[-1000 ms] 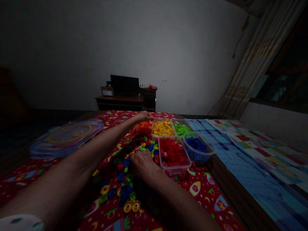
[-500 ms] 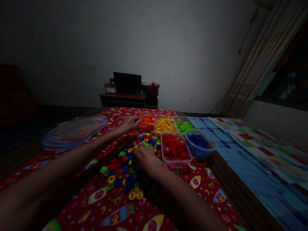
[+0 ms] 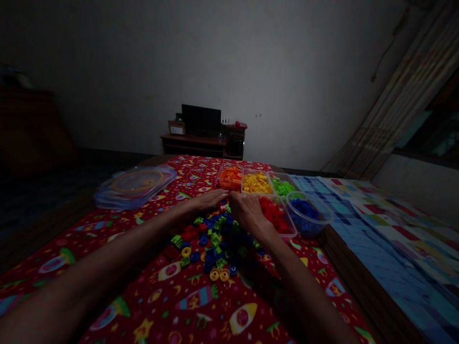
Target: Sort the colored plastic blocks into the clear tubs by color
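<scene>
Weighing little, by the look of it, the loose heap of small multicoloured hard-plastic toy bricks (image 3: 215, 239) should feel stiff, smooth and hard to break, each brick best pinched by opposite sides; the round yellow plastic wheels (image 3: 214, 274) probably suit a rim grip. The heap lies mostly on the person's near side of both hands: the left hand (image 3: 211, 198) stretches flattish over its far edge, the right hand (image 3: 246, 209) curls narrow at its far right. Whether either holds a brick cannot be told.

dim overall; wall (image 3: 287, 95) palest near centre, corners dark; loose bricks (image 3: 215, 239) partly in shadow
</scene>
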`<state>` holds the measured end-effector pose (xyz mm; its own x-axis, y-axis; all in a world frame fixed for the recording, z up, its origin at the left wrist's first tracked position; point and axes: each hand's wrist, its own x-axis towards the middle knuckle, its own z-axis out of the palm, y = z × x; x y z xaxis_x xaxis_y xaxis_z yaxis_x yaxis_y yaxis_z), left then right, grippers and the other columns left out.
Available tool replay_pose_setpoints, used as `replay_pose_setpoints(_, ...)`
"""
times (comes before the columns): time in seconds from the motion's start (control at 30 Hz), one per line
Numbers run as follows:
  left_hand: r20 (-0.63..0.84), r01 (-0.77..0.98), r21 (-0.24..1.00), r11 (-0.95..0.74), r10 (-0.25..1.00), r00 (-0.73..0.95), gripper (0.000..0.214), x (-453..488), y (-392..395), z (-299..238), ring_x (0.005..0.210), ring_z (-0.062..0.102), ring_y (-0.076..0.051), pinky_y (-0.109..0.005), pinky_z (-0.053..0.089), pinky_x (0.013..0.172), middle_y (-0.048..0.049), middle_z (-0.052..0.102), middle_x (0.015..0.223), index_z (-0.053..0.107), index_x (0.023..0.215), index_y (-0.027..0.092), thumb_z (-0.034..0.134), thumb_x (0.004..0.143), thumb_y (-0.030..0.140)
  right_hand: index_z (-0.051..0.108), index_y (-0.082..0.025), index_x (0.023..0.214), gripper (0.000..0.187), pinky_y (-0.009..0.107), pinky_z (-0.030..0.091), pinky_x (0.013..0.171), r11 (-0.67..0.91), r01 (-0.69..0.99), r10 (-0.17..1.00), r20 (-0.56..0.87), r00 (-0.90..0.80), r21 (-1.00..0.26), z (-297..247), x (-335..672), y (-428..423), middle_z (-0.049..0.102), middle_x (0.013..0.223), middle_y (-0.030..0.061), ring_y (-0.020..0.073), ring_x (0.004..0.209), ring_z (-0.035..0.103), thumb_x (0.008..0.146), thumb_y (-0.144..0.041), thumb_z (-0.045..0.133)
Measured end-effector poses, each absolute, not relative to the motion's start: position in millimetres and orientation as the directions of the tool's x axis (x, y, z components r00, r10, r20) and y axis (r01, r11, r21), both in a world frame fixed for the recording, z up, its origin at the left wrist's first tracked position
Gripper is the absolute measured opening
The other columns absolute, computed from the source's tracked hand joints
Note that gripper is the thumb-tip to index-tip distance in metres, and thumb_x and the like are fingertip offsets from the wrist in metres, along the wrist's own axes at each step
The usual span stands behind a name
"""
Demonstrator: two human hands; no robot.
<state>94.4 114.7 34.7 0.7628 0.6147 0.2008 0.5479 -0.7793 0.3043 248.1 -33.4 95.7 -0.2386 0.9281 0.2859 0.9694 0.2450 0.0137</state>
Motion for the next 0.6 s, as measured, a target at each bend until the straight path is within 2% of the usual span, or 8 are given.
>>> replay_pose_setpoints(0.17,0.106,0.568,0.100,-0.817,0.577,0.810,0.046,141.4,111.4,35.6,0.117,0.055,-0.019,-0.030,0.040,0.099,-0.0070,0.062,0.126,0.057,0.121,0.020,0.022,0.098,0.040,0.061,-0.018,0.107,0.028,0.027,0.033,0.063,0.093,0.996,0.932,0.353,-0.086,-0.002,100.6,272.8,-24.7,0.069,0.091,0.0104,0.0193,0.079,0.061,0.094,-0.025,0.038)
replay_pose_setpoints(0.33,0.129,0.594,0.046,-0.803,0.595,0.793,0.036,139.0,106.2,26.8,0.105,0.060,-0.023,-0.033,0.044,0.092,-0.0106,0.066,0.113,0.062,0.111,0.018,0.040,0.093,0.039,0.065,-0.019,0.103,0.032,0.027,0.032,0.063,0.016,0.999,0.917,0.398,0.003,-0.043,104.8,287.4,-22.0,0.069,0.091,0.0092,0.0181,0.079,0.061,0.095,-0.023,0.034)
replay_pose_setpoints(0.47,0.148,0.636,-0.009,-0.772,0.628,0.764,0.030,111.6,101.1,30.2,0.094,0.062,-0.022,-0.033,0.047,0.086,-0.0104,0.068,0.097,0.065,0.097,0.016,0.043,0.092,0.035,0.066,-0.020,0.102,0.032,0.027,0.033,0.063,-0.004,0.998,0.911,0.412,0.026,-0.056,110.2,291.4,-24.6,0.069,0.091,0.0096,0.0182,0.079,0.061,0.095,-0.025,0.034)
replay_pose_setpoints(0.53,0.216,0.615,-0.010,-0.789,0.598,0.772,0.032,102.8,86.3,35.9,0.099,0.059,-0.023,-0.036,0.045,0.090,-0.0119,0.065,0.105,0.064,0.100,0.016,0.042,0.093,0.038,0.066,-0.020,0.100,0.033,0.027,0.033,0.064,-0.008,0.998,0.910,0.414,0.030,-0.055,111.5,292.1,-25.4,0.069,0.091,0.0100,0.0191,0.080,0.062,0.095,-0.026,0.034)
replay_pose_setpoints(0.6,0.352,0.525,-0.011,-0.851,0.488,0.798,0.035,101.9,59.8,42.1,0.108,0.054,-0.024,-0.040,0.041,0.097,-0.0120,0.061,0.115,0.061,0.109,0.018,0.041,0.094,0.042,0.066,-0.019,0.100,0.034,0.027,0.034,0.064,-0.012,0.999,0.910,0.414,0.033,-0.053,112.0,292.1,-25.6,0.069,0.091,0.0106,0.0197,0.082,0.062,0.095,-0.026,0.033)
